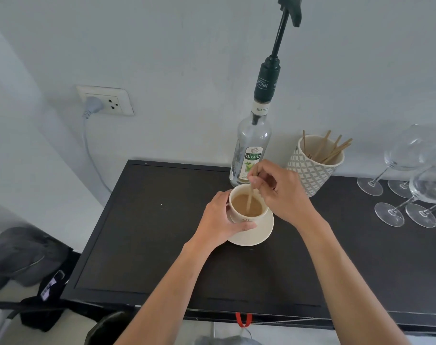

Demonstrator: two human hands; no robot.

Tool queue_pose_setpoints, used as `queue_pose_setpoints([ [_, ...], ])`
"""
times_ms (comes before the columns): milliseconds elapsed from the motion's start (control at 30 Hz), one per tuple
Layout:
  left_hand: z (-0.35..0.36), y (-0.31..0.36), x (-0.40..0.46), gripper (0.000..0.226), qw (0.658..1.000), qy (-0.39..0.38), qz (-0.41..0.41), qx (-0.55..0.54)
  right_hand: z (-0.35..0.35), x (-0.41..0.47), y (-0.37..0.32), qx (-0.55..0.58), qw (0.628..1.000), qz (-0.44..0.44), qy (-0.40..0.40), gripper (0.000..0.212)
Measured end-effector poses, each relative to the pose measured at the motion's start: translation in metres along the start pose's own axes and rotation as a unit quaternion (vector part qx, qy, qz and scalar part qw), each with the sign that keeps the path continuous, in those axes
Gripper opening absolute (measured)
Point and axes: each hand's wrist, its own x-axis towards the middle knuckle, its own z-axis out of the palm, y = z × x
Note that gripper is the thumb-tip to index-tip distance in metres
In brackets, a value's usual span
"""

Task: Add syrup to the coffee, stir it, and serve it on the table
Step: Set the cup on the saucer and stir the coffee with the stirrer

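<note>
A cream cup (237, 215) of light brown coffee (245, 204) stands on a cream saucer (261, 231) on the black table (149, 232). My left hand (218, 220) wraps around the cup's left side. My right hand (279, 190) pinches a thin wooden stir stick (250, 197) whose lower end dips into the coffee. Just behind the cup stands a clear syrup bottle (252, 143) with a tall dark green pump top.
A patterned white holder (309, 170) with several wooden sticks stands right of the bottle. Several wine glasses (411, 190) crowd the table's right end. A wall socket (105, 100) with a grey plug is at the left. Dark bags (25, 260) lie on the floor at the left.
</note>
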Motion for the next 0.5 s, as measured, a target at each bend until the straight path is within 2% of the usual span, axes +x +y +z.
queue_pose_setpoints([
  [67,0.000,0.000,0.000,0.075,1.000,-0.002,-0.001,0.002,0.004,0.003,0.001,0.016,1.000,0.003,0.026,0.008],
  [167,0.000,0.000,0.000,0.076,1.000,-0.002,-0.002,0.002,-0.002,0.005,0.006,-0.026,0.997,-0.015,0.066,0.006],
  [300,0.000,0.001,-0.001,0.075,1.000,0.000,-0.005,0.009,-0.011,0.002,0.006,-0.060,0.996,-0.044,0.038,0.008],
  [400,-0.001,0.001,0.000,0.074,1.000,-0.001,-0.007,0.010,-0.003,0.001,0.001,-0.019,0.999,-0.027,0.014,0.006],
  [500,-0.001,0.002,0.000,0.074,1.000,-0.001,-0.006,0.016,0.001,0.004,0.005,-0.014,0.998,-0.019,0.057,0.005],
])
